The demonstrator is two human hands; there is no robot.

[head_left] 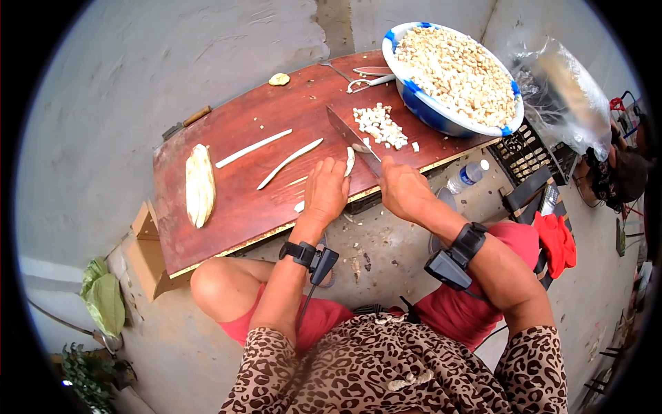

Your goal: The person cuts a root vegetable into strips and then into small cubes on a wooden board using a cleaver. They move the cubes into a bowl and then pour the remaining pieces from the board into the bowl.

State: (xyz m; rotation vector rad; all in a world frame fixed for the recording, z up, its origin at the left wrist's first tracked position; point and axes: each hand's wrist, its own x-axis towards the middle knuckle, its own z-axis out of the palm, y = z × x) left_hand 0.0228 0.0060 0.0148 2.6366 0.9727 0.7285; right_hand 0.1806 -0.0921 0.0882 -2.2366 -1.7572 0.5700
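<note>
My right hand [407,191] grips a large kitchen knife [348,134], its blade angled up and to the left over the table. Beneath my left hand [327,188] lies a pale vegetable strip [350,161], its far end sticking out beside the blade; the fingers are curled down on it. Diced white cubes [380,127] are heaped just past the knife. Two more strips, a straight strip [254,148] and a curved strip [289,163], rest to the left. Farther left is a thick peeled pale vegetable piece [200,185], cut lengthwise.
A blue-and-white basin [427,107] full of cubes stands at the table's right end, near a peeler [371,83]. A wooden-handled tool [196,116] lies by the wall. On the floor are a plastic bottle [469,175] and a black crate [518,150]. The red-brown table [238,231] ends before my knees.
</note>
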